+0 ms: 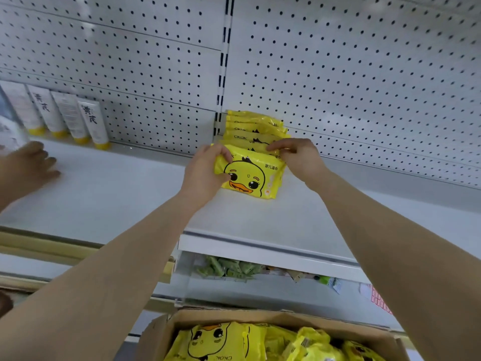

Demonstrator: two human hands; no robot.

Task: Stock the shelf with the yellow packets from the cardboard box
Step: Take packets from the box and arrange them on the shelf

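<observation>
Several yellow packets with a duck face stand in a row on the white shelf [130, 194], running back to the pegboard wall. My left hand [208, 170] grips the left end of the front yellow packet [251, 175], thumb on its face. My right hand [296, 157] pinches the packet's top right edge. The row behind [253, 127] leans against the pegboard. At the bottom of the view, the open cardboard box [166, 327] holds many more yellow packets [216, 342].
Several white tubes with yellow caps [92, 123] stand at the shelf's back left. Another person's hand [28, 162] rests on the shelf at far left. A lower shelf holds green packets [229, 268] and other goods. Bare shelf lies to the right of the row.
</observation>
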